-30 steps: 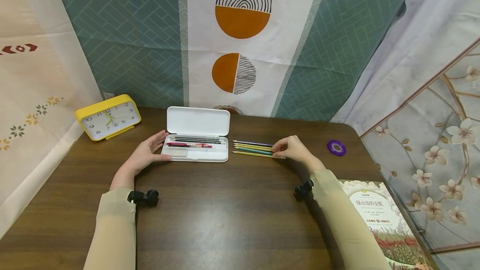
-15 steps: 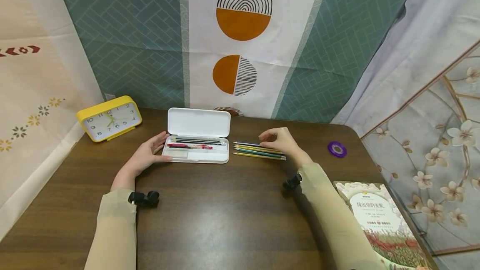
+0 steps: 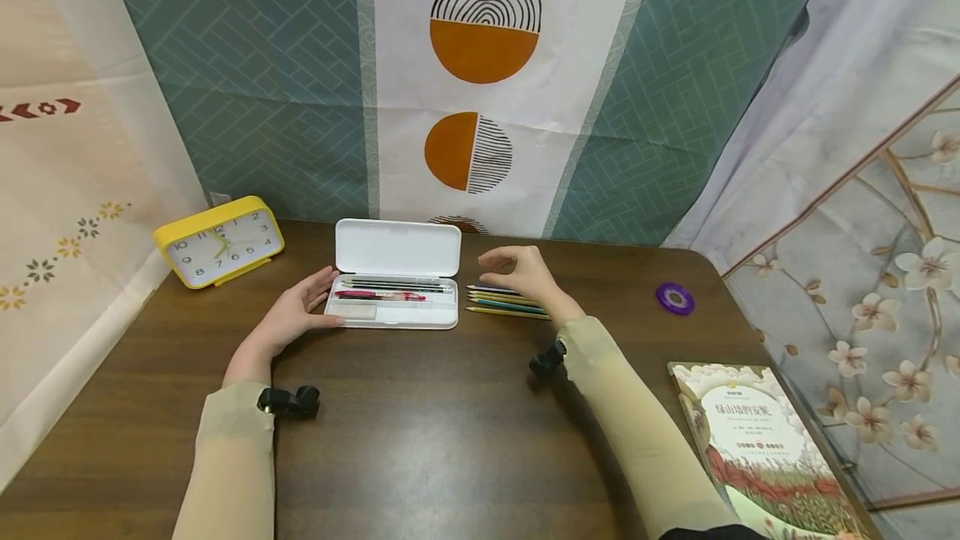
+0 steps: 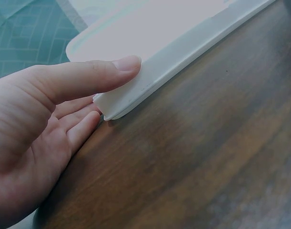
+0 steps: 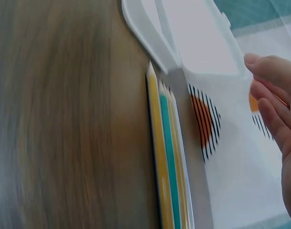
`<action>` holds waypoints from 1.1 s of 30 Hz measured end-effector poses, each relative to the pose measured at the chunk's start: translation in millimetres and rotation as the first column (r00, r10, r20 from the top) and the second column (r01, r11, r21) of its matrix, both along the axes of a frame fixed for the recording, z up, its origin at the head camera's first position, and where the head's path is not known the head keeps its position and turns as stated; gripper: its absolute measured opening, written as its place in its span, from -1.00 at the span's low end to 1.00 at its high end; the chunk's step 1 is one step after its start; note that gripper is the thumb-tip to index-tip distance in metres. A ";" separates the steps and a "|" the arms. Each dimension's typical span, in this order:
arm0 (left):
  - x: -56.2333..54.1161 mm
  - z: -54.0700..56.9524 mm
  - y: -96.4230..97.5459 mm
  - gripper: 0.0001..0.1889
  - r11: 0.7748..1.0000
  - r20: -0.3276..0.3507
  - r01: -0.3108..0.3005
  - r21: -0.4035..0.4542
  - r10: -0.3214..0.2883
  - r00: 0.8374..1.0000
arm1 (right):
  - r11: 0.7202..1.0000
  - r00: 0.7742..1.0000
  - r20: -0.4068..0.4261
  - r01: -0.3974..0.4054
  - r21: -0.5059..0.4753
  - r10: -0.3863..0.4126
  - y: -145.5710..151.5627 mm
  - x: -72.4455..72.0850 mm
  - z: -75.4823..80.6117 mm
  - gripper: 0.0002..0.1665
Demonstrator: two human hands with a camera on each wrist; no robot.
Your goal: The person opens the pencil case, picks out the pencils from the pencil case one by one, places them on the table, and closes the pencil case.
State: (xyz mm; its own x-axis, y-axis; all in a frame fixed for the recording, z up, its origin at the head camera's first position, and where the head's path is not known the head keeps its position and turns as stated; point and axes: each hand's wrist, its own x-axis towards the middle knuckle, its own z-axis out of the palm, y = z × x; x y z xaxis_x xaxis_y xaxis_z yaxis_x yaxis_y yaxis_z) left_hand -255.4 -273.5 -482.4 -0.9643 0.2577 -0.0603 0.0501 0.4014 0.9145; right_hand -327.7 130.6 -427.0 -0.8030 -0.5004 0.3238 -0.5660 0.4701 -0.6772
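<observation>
A white pencil case [image 3: 416,317] lies with its lid [image 3: 397,248] raised. Inside are several dark pencils [image 3: 397,284], a red pen [image 3: 381,296] and a pale block [image 3: 354,310]. My left hand [image 3: 296,307] holds the left end of the case, thumb [image 4: 121,67] along the front wall and fingers at the short side. To the right of the case, several pencils [image 3: 504,304] in yellow, green and blue lie side by side, tips toward it. My right hand [image 3: 521,271] hovers above them, thumb and fingers bent but apart, nothing between them; it hides their far ends.
A yellow alarm clock [image 3: 219,242] stands at the back left. To the right lie a purple tape roll [image 3: 675,298] and a book [image 3: 757,432]. A patterned cloth [image 3: 483,148] hangs along the table's back edge.
My right hand has moved left and slightly up, from the far ends of the pencils toward their tips and the case. My left hand stays at the case.
</observation>
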 end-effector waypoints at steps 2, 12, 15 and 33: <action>0.1 -0.3 -0.1 0.12 1.000 -0.002 0.000 0.004 0.000 1.000 | 1.000 1.000 -0.003 0.001 -0.008 -0.001 -8.9 0.1 -1.0 -0.64; 0.9 1.1 -0.1 0.12 1.000 0.000 -0.002 0.001 0.002 1.000 | 1.000 1.000 0.014 -0.001 -0.020 0.002 -44.1 1.0 -7.1 -0.66; 0.8 0.4 -0.4 0.12 1.000 0.000 -0.002 0.006 0.002 1.000 | 1.000 1.000 0.025 0.001 -0.008 -0.001 -52.0 0.3 -9.8 -0.68; 0.6 -2.1 0.1 0.12 1.000 -0.006 -0.005 0.018 0.006 1.000 | 0.980 0.998 0.057 -0.037 0.196 0.027 -77.8 -2.4 -23.0 -0.74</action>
State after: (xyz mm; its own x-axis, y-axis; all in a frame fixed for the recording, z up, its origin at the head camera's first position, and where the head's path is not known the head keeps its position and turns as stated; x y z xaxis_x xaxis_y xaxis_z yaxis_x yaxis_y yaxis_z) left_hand -254.9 -273.4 -484.5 -0.9661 0.2534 -0.0494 0.0539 0.3851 0.9213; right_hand -330.1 52.9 -450.0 -0.7991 -0.5757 0.1735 -0.5484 0.5795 -0.6029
